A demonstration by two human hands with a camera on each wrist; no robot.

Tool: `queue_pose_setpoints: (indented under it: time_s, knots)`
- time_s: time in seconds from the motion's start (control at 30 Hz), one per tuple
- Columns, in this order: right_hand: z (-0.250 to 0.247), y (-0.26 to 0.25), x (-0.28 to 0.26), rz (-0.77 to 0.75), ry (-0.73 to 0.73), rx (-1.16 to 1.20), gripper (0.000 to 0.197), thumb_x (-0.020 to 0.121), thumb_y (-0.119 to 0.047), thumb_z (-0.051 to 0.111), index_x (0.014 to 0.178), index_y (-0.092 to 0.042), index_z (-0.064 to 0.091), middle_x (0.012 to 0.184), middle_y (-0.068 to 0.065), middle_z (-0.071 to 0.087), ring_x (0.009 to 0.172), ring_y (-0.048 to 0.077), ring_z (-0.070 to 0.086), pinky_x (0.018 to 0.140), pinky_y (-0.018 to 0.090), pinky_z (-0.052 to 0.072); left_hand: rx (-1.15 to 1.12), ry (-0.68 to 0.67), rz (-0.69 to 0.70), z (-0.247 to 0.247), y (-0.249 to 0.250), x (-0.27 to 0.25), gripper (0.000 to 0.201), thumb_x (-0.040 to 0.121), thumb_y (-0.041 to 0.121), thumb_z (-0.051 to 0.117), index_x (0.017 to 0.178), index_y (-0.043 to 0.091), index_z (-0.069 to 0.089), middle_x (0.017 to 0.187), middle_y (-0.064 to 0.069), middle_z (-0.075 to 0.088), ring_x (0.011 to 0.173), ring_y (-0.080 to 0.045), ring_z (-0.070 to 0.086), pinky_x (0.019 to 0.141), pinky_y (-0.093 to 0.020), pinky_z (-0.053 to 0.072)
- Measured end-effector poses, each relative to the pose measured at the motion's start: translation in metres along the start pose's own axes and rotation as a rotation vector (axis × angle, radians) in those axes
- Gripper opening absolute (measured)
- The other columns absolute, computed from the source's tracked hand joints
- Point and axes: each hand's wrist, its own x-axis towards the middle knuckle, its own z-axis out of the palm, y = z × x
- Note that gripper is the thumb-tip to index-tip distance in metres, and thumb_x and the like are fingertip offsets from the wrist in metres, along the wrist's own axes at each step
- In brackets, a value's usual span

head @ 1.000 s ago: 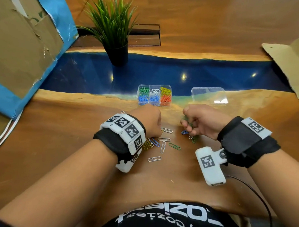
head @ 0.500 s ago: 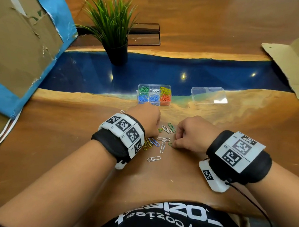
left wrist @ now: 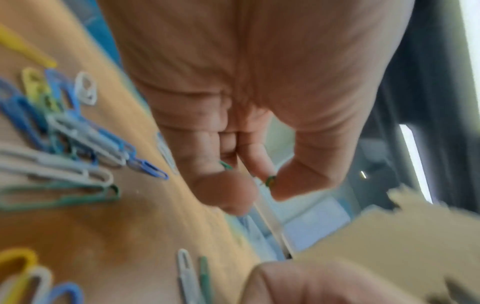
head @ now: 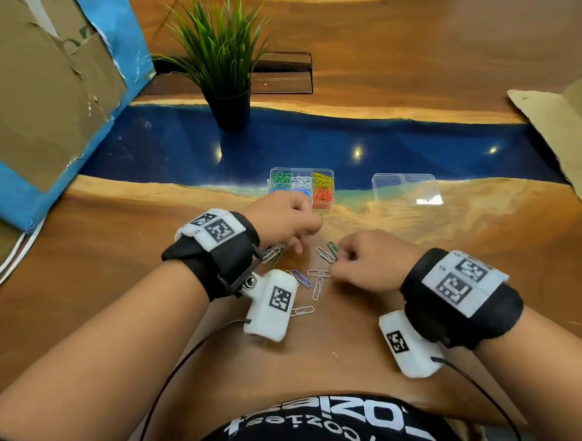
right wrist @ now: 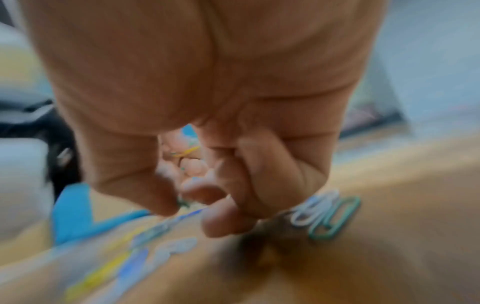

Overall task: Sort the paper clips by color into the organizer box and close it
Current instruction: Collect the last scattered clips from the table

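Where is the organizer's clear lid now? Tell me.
In the head view the clear lid lies flat on the table, apart and to the right of the organizer box, beyond the right hand.

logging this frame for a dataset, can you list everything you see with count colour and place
organizer box: one, clear, open, far side of the loose clips, holding sorted green, white, yellow, blue and orange clips
lid: one, clear, on the table right of the box
loose paper clips: a scatter, white, blue, green and yellow, between the hands
potted plant: one, green in a black pot, behind the box
cardboard: brown with blue edging, far left
table: wood with a blue band
left hand: pinching a green clip
right hand: fingers curled over the clips, grip too blurred to tell
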Motion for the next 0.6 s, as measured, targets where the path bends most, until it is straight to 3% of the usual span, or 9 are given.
queue_pose_setpoints:
  time_s: [0.07,0.13,0.23,0.33,0.43,0.5,0.6]
  knots:
    - [-0.004,0.003,0.003,0.061,-0.050,0.366,0.022,0.088,-0.018,0.046,0.066,-0.012,0.048,0.064,0.006,0.058,0.054,0.021,0.046,0.050,0.026,0.039,-0.197,0.032,-0.007,-0.003,0.000,0.000,0.028,0.080,-0.007,0.052,0.061,0.010,0.042,0.063,-0.011,0.049,0.042,-0.012,0.050,0.038,-0.019,0.044]
    - [-0.008,0.006,0.007,0.088,-0.038,0.698,0.025,0.085,-0.002,0.038,0.062,-0.010,0.041,0.057,0.010,0.050,0.044,0.019,0.037,0.039,0.020,0.031,-0.306,0.066,0.007,-0.007,0.000,0.001,0.031,0.084,-0.012,0.046,0.061,0.009,0.041,0.064,-0.011,0.047,0.045,-0.013,0.049,0.037,-0.018,0.044]
    - [-0.013,0.010,0.011,0.102,0.043,0.903,0.026,0.082,0.006,0.035,0.063,-0.012,0.039,0.056,0.009,0.046,0.042,0.015,0.033,0.036,0.016,0.026,-0.368,0.117,0.020,-0.012,0.001,0.002,0.032,0.085,-0.011,0.045,0.063,0.011,0.041,0.065,-0.010,0.047,0.049,-0.014,0.047,0.038,-0.018,0.044]
    - [-0.013,0.010,0.019,0.094,0.121,0.659,0.017,0.087,-0.008,0.048,0.071,-0.013,0.052,0.062,0.004,0.053,0.049,0.015,0.042,0.039,0.019,0.034,-0.407,0.154,0.011,-0.015,0.003,0.004,0.029,0.086,-0.009,0.042,0.067,0.012,0.042,0.068,-0.008,0.050,0.053,-0.015,0.047,0.039,-0.018,0.042]
    - [-0.011,0.005,0.026,0.087,0.211,0.140,0.015,0.081,-0.026,0.062,0.083,-0.012,0.068,0.080,0.004,0.068,0.073,0.018,0.061,0.064,0.026,0.050,-0.392,0.183,-0.017,-0.017,0.005,0.007,0.023,0.087,-0.004,0.040,0.071,0.013,0.042,0.070,-0.007,0.050,0.053,-0.017,0.045,0.039,-0.018,0.041]
    - [-0.010,-0.003,0.028,0.104,0.227,-0.084,0.020,0.080,-0.030,0.063,0.087,-0.012,0.069,0.090,0.007,0.069,0.087,0.023,0.064,0.076,0.028,0.052,-0.335,0.187,-0.035,-0.020,0.007,0.009,0.020,0.089,-0.002,0.039,0.076,0.013,0.044,0.072,-0.006,0.049,0.053,-0.017,0.045,0.041,-0.020,0.041]
    - [-0.011,-0.013,0.029,0.097,0.203,-0.252,0.018,0.084,-0.029,0.059,0.077,-0.012,0.056,0.081,0.007,0.055,0.080,0.026,0.055,0.068,0.027,0.043,-0.220,0.212,-0.046,-0.029,0.012,0.015,0.023,0.090,-0.004,0.036,0.083,0.015,0.048,0.075,-0.005,0.050,0.056,-0.016,0.047,0.047,-0.022,0.041]
